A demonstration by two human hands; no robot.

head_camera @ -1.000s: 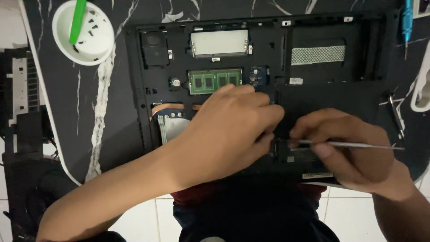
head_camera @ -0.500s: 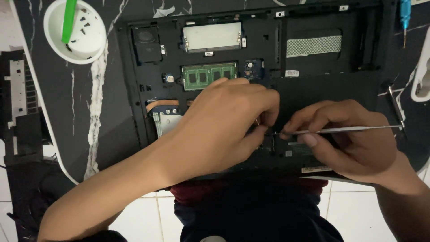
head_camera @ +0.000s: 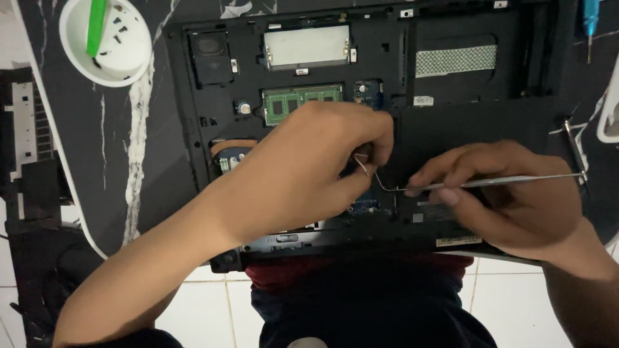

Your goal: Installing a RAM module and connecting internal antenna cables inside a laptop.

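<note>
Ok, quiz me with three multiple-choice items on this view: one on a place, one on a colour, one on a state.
1. Where is the white bowl?
A. upper left of the opened laptop
B. on the floor tiles
C. inside the laptop

2. What colour is the pry tool in the bowl?
A. red
B. green
C. yellow

3. What is the right hand doing?
A. resting empty
B. gripping the bowl
C. pinching a thin metal hook pick

Key: 1 A, it sits on the dark table beside that corner; 2 B, bright green strip; 3 C, fingers close round the shaft.
</note>
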